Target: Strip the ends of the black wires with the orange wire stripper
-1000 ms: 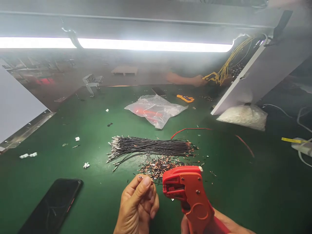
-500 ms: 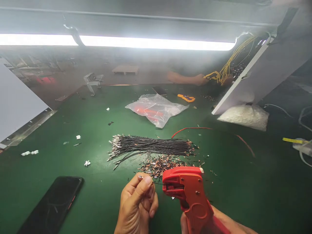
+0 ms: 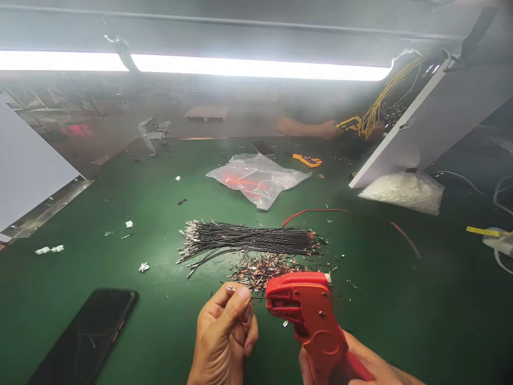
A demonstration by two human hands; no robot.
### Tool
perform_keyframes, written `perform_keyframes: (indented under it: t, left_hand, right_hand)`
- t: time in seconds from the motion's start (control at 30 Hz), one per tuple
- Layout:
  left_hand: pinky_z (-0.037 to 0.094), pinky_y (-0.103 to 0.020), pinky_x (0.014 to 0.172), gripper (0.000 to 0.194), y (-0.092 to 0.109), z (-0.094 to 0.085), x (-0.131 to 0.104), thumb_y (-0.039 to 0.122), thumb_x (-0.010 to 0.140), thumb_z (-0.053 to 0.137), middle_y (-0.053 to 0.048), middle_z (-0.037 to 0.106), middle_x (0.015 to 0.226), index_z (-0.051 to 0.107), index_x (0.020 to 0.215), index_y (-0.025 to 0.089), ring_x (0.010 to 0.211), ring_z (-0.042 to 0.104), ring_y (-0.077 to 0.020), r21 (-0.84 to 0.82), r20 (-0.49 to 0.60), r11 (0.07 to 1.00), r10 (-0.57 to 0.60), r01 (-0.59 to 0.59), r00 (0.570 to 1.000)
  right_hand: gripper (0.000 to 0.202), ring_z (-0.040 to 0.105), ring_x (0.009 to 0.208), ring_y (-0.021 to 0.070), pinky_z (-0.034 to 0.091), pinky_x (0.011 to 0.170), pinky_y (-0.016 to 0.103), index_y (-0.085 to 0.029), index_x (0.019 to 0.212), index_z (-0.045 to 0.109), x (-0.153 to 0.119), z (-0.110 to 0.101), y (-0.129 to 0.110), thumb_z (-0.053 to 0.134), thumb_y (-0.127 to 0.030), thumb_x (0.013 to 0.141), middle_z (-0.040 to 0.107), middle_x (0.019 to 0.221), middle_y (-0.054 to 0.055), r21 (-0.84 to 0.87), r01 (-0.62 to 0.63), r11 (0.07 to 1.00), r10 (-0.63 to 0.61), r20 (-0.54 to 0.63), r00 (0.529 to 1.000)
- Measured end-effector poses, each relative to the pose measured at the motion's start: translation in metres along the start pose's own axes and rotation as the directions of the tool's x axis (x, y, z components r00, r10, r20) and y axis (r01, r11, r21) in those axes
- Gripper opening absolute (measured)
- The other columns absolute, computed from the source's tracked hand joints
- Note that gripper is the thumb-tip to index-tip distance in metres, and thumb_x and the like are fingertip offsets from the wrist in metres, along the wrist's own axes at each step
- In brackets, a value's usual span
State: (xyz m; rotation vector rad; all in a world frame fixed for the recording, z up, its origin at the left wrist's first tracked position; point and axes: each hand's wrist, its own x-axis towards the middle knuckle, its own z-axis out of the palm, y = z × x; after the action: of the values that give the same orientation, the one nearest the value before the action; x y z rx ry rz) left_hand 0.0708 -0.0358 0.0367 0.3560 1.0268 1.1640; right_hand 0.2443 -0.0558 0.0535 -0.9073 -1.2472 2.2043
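Observation:
My left hand [image 3: 226, 326] pinches a short black wire between thumb and forefinger, its metal terminal [image 3: 230, 289] showing at the fingertips. The wire's other end points at the jaws of a red wire stripper [image 3: 316, 315]. Wrapped round the stripper's handles is my right hand [image 3: 356, 358]. Just beyond lies a heap of short black and copper offcuts [image 3: 262, 270], partly behind the tool. Past the heap, a bundle of black wires [image 3: 248, 239] lies crosswise, metal terminals at its left end and copper ends at its right.
A black phone [image 3: 86, 334] lies at the near left. Farther back are a clear plastic bag [image 3: 258, 179], a yellow tool [image 3: 307, 160] and a filled bag [image 3: 404, 192]. A red wire [image 3: 316, 210] curves behind the bundle. Another person's arm [image 3: 306, 128] holds a yellow tool at the far side.
The red stripper has shifted slightly left, and its jaws no longer visibly reach over the wire's end. My left hand has barely moved, still pinching the wire.

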Motion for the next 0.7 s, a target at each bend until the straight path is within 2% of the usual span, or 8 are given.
perform_keyframes:
  t: [0.1, 0.2, 0.3, 0.43, 0.53, 0.7]
  left_hand:
    - [0.024, -0.014, 0.033, 0.048, -0.001, 0.000, 0.000, 0.045, 0.058, 0.087, 0.008, 0.041, 0.052, 0.050, 0.057, 0.015, 0.038, 0.033, -0.0022, -0.022, -0.012, 1.000, 0.000, 0.000, 1.000]
    - [0.025, -0.013, 0.033, 0.044, -0.002, 0.000, 0.000, 0.047, 0.058, 0.087, 0.008, 0.042, 0.052, 0.061, 0.061, 0.013, 0.038, 0.035, -0.0017, -0.034, -0.020, 0.999, -0.015, 0.014, 1.000]
    - [0.024, -0.013, 0.032, 0.042, -0.002, 0.001, -0.001, 0.048, 0.056, 0.088, 0.007, 0.044, 0.050, 0.067, 0.065, 0.012, 0.035, 0.037, -0.0014, -0.042, -0.016, 0.999, -0.033, 0.033, 0.999]
    - [0.024, -0.013, 0.031, 0.042, -0.003, 0.003, -0.001, 0.045, 0.052, 0.090, 0.008, 0.042, 0.047, 0.065, 0.060, 0.013, 0.035, 0.036, -0.0016, -0.041, -0.046, 0.999, -0.035, 0.033, 0.998]
    - [0.024, -0.013, 0.030, 0.043, -0.003, 0.004, 0.000, 0.045, 0.049, 0.091, 0.008, 0.042, 0.047, 0.064, 0.057, 0.013, 0.034, 0.035, -0.0015, -0.055, -0.065, 0.998, -0.040, 0.036, 0.997]
    - [0.024, -0.013, 0.028, 0.041, -0.005, 0.003, 0.000, 0.042, 0.049, 0.091, 0.008, 0.043, 0.046, 0.063, 0.056, 0.013, 0.034, 0.034, -0.0018, -0.096, -0.057, 0.992, -0.093, 0.087, 0.994]
  right_hand:
    - [0.059, 0.060, 0.083, 0.0277, 0.051, 0.075, 0.039, -0.017, 0.106, 0.064, 0.003, -0.003, 0.005, 0.069, -0.061, 0.067, 0.060, 0.090, 0.008, -0.008, 0.016, 1.000, -0.016, -0.006, 1.000]
    - [0.058, 0.058, 0.080, 0.0271, 0.050, 0.073, 0.039, -0.018, 0.101, 0.065, -0.006, -0.012, 0.026, 0.069, -0.064, 0.065, 0.059, 0.088, 0.007, -0.007, 0.027, 1.000, -0.027, -0.019, 0.999]
    - [0.057, 0.052, 0.072, 0.0222, 0.046, 0.069, 0.036, -0.017, 0.094, 0.065, -0.015, -0.021, 0.048, 0.066, -0.066, 0.066, 0.056, 0.082, 0.006, 0.010, 0.051, 0.999, -0.050, -0.056, 0.997]
    - [0.053, 0.040, 0.058, 0.0140, 0.035, 0.054, 0.028, -0.014, 0.084, 0.063, -0.016, -0.025, 0.059, 0.062, -0.065, 0.069, 0.049, 0.069, 0.002, 0.011, 0.102, 0.995, -0.102, -0.034, 0.994]
    - [0.045, 0.037, 0.050, 0.0115, 0.030, 0.048, 0.025, -0.015, 0.079, 0.060, -0.013, -0.024, 0.058, 0.064, -0.060, 0.071, 0.044, 0.060, -0.003, 0.021, 0.141, 0.990, -0.141, -0.002, 0.990]
    - [0.043, 0.038, 0.051, 0.0114, 0.031, 0.046, 0.023, -0.015, 0.081, 0.058, -0.015, -0.025, 0.072, 0.065, -0.056, 0.074, 0.046, 0.064, -0.001, 0.114, 0.126, 0.986, -0.123, -0.035, 0.992]
